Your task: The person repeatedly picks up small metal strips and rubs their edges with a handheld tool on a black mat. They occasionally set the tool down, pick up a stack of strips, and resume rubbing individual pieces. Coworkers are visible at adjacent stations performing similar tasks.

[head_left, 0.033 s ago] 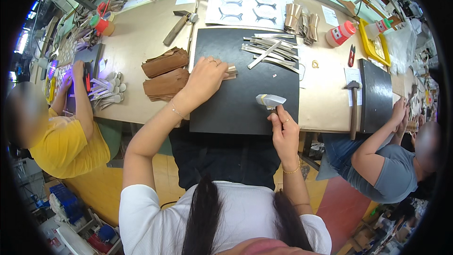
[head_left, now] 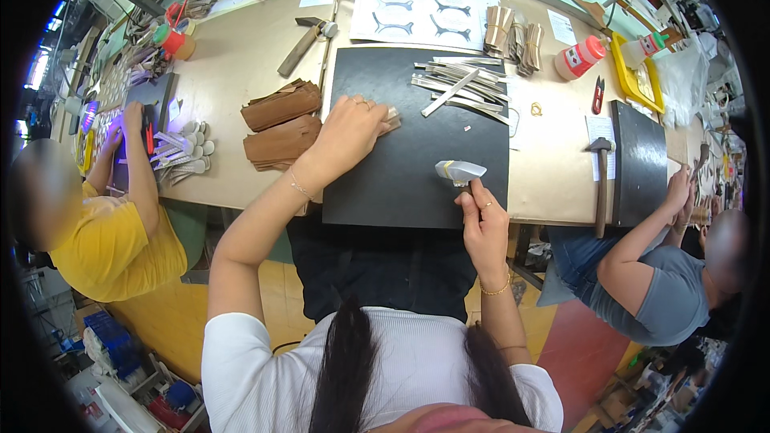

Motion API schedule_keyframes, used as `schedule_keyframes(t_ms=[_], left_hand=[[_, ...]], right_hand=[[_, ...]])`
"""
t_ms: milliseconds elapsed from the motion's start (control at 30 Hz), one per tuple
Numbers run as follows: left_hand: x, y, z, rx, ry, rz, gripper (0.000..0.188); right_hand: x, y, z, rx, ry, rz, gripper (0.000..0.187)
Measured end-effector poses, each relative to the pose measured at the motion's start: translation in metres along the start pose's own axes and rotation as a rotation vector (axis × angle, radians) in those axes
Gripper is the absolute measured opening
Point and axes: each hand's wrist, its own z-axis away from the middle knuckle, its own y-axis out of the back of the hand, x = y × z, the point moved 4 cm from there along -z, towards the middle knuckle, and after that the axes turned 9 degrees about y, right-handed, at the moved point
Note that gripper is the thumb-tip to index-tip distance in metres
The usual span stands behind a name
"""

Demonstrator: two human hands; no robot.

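Observation:
My left hand (head_left: pixel 349 130) is closed over a small pale strip-like piece (head_left: pixel 392 119) on the black board (head_left: pixel 385 184). The hand covers most of that piece; only its end shows past the fingertips. In my right hand (head_left: pixel 485 224) is a hammer with a silvery head (head_left: pixel 461 171) bound with a yellow band, held above the board's lower right part. Its handle is mostly hidden by the fingers. A loose pile of pale narrow strips (head_left: pixel 465 88) lies on the board's upper right. Two stacks of brown leather pieces (head_left: pixel 281 140) sit left of the board.
Another hammer (head_left: pixel 306 44) lies at upper left, and one (head_left: pixel 600 184) at right beside a second black board (head_left: pixel 639 164). A red-and-white bottle (head_left: pixel 580 58), red snips (head_left: pixel 597 95) and a yellow tray (head_left: pixel 638 72) are on the right. Co-workers sit on both sides.
The small piece's end under my left fingertips looks slightly shifted and paler. My right hand and the hammer stay in place.

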Motion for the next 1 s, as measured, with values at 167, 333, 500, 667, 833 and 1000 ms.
schedule_keyframes(t_ms=[167,333,500,667,833,1000], left_hand=[[-0.011,0.016,-0.017,-0.289,0.123,0.221,0.019],[-0.016,0.025,-0.015,-0.538,0.258,0.238,0.021],[-0.019,0.030,-0.012,-0.561,0.243,0.271,0.020],[-0.028,0.037,0.000,-0.632,0.312,0.385,0.028],[-0.028,0.034,0.021,-0.720,0.299,0.548,0.038],[-0.037,0.036,0.027,-0.877,0.344,0.852,0.030]], right_hand=[[0.003,-0.001,-0.004,0.003,0.003,0.009,0.034],[0.000,-0.008,-0.008,-0.046,-0.016,0.000,0.033],[-0.007,-0.013,-0.014,-0.055,0.002,-0.026,0.032],[-0.014,-0.027,-0.024,-0.087,0.036,-0.052,0.032],[-0.024,-0.045,-0.036,-0.051,0.131,-0.026,0.038],[-0.030,-0.067,-0.053,-0.131,0.202,0.310,0.042]])
